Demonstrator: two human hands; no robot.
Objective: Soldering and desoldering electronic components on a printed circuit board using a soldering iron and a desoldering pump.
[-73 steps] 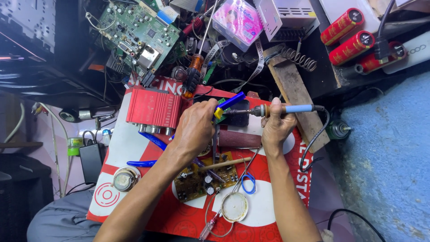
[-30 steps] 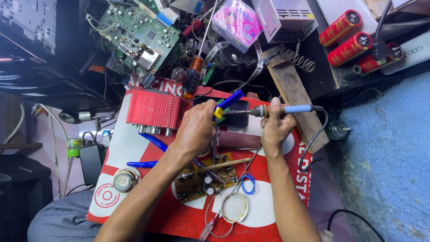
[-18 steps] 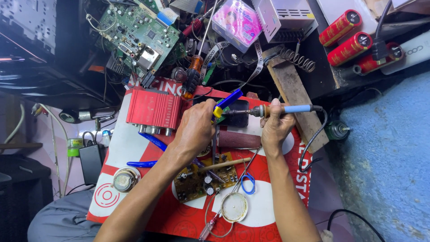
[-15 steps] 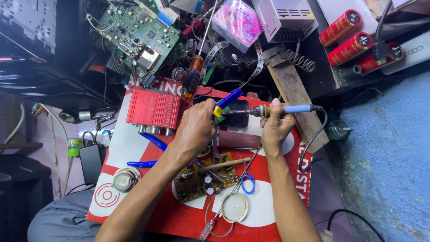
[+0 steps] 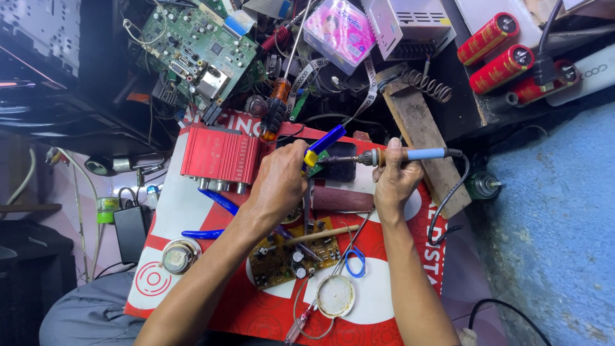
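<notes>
Right hand point(image 5: 395, 182) clenched in a grip on soldering iron point(image 5: 410, 154), tip aimed left at small dark board point(image 5: 341, 168). Left hand point(image 5: 280, 184) gripping blue-and-yellow tool point(image 5: 322, 143) just beside that tip. Below, on red worktop point(image 5: 256, 307), brown circuit board point(image 5: 288, 259).

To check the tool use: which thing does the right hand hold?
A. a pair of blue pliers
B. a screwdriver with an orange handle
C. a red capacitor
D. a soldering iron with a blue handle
D: the right hand grips the soldering iron, its tip pointing left toward the left hand.
</notes>
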